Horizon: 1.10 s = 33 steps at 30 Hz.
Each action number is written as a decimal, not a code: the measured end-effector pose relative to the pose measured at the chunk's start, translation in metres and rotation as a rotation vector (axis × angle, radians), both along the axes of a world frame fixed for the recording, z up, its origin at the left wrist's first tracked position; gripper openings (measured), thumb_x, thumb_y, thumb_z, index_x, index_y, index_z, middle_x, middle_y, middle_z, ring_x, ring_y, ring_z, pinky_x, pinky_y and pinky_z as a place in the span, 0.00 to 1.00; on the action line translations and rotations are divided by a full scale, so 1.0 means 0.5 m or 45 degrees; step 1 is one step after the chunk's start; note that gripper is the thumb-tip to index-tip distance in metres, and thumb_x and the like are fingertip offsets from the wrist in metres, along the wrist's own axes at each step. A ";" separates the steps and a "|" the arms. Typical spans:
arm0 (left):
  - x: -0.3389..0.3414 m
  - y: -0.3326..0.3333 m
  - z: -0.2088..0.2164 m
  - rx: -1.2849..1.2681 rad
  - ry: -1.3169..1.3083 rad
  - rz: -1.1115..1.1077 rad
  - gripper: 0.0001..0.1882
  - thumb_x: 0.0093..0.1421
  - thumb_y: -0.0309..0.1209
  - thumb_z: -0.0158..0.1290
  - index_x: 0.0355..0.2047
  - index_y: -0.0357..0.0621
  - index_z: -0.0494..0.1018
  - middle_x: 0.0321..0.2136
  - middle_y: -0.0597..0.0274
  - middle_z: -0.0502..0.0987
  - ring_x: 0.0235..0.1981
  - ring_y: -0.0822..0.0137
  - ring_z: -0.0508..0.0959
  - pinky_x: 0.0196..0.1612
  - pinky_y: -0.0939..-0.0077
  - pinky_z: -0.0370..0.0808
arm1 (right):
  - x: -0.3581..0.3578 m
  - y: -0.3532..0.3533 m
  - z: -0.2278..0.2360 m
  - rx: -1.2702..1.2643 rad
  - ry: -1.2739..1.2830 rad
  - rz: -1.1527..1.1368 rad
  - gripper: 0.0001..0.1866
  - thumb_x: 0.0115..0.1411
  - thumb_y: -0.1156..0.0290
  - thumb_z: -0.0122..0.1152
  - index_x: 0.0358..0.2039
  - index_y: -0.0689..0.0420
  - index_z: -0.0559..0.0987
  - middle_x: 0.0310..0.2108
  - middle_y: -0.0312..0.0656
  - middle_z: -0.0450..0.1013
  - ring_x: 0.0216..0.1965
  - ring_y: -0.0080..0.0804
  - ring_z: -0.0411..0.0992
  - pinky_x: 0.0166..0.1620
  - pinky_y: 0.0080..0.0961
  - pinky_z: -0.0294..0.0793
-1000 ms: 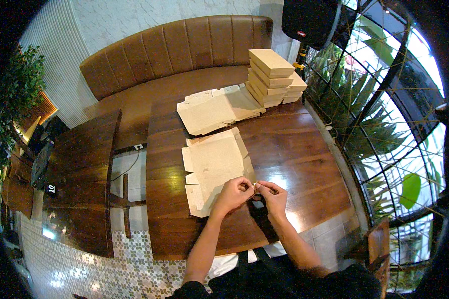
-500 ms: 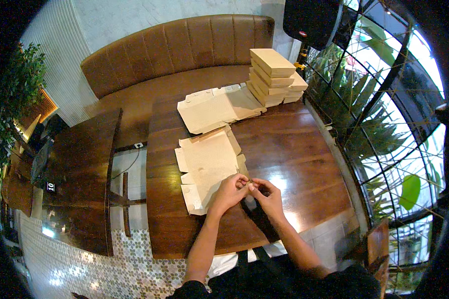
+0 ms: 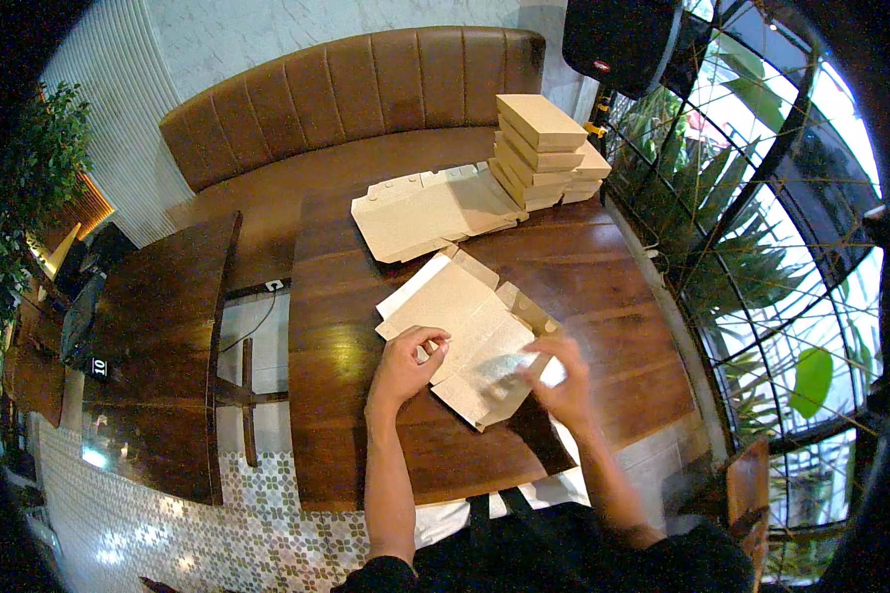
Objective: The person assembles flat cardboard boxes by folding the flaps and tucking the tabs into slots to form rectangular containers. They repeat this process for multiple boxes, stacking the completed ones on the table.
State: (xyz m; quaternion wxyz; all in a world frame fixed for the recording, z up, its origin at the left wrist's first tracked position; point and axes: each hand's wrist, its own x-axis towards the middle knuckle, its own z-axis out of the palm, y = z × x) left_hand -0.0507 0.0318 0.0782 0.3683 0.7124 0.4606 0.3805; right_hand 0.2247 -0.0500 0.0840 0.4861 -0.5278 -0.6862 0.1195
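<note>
A flat, unfolded cardboard box (image 3: pixel 455 316) lies slantwise on the brown wooden table in front of me, with creases across it and flaps along its sides. At its left edge my left hand (image 3: pixel 405 368) has its fingers curled in with the thumb close to them, around the side flap. On the box's right side my right hand (image 3: pixel 562 381) is smeared by motion beside the raised right flap (image 3: pixel 530 308). Its fingers are bent, and what they hold, if anything, cannot be made out. Shiny light falls on the cardboard near that hand.
Another unfolded cardboard box (image 3: pixel 430 212) lies farther back. Behind it on the right stand stacks of folded boxes (image 3: pixel 542 148). A brown padded bench (image 3: pixel 356 94) runs along the wall. A second wooden table (image 3: pixel 163 366) stands left across a gap; a barred window (image 3: pixel 761 227) is at right.
The near box has turned and shifted right toward me. My hands, earlier together with fingertips meeting at its right edge, have parted: left hand to its left edge, right hand to its right.
</note>
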 end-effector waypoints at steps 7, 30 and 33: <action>-0.008 -0.003 -0.006 0.090 -0.011 -0.402 0.21 0.50 0.31 0.75 0.46 0.51 0.85 0.51 0.64 0.82 0.59 0.61 0.75 0.63 0.63 0.72 | -0.040 -0.024 -0.002 -0.219 -0.533 0.441 0.13 0.56 0.65 0.77 0.41 0.54 0.88 0.36 0.42 0.83 0.43 0.46 0.80 0.49 0.36 0.78; 0.070 -0.014 -0.011 0.558 -0.204 -0.200 0.13 0.53 0.16 0.65 0.40 0.40 0.83 0.39 0.55 0.84 0.45 0.53 0.84 0.51 0.62 0.81 | -0.031 0.018 0.012 -0.424 0.430 -0.020 0.11 0.66 0.69 0.71 0.41 0.65 0.87 0.34 0.38 0.82 0.33 0.20 0.76 0.38 0.22 0.74; 0.070 -0.011 -0.009 0.658 -0.153 -0.191 0.13 0.55 0.17 0.65 0.41 0.39 0.83 0.41 0.54 0.83 0.47 0.53 0.83 0.53 0.61 0.80 | -0.037 0.021 0.018 -0.376 0.403 -0.018 0.11 0.66 0.67 0.70 0.40 0.64 0.88 0.34 0.39 0.83 0.34 0.23 0.77 0.39 0.24 0.75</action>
